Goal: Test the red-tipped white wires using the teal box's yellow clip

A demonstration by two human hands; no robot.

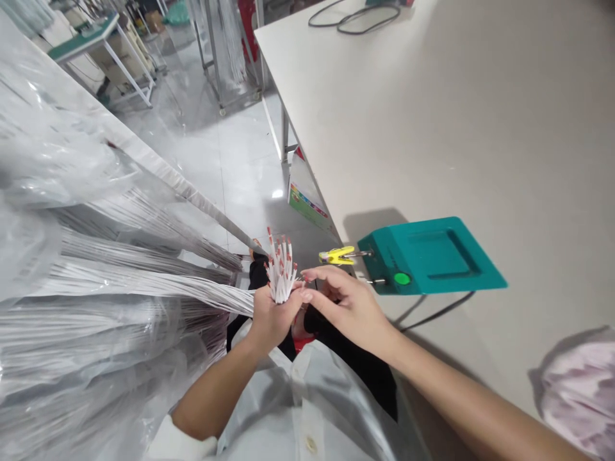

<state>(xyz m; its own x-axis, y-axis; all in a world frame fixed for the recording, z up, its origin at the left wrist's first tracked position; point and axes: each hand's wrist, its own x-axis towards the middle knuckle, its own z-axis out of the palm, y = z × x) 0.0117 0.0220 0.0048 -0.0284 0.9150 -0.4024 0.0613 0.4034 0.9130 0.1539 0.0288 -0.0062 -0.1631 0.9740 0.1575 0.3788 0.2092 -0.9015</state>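
My left hand (275, 320) is closed around the white wire bundle (202, 288), red-tipped ends (283, 266) pointing away from me, length trailing left; just right, my right hand (348, 307) nearly pinches, on what I cannot tell.

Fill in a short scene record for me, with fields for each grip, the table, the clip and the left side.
Left grip: closed around white wires with red tips
Right grip: beside the red tips; whether it pinches one is unclear
Table: bears a teal box with a green button, and a pink cloth
Yellow clip: on a metal rod of the box
Left side: more wires under clear plastic
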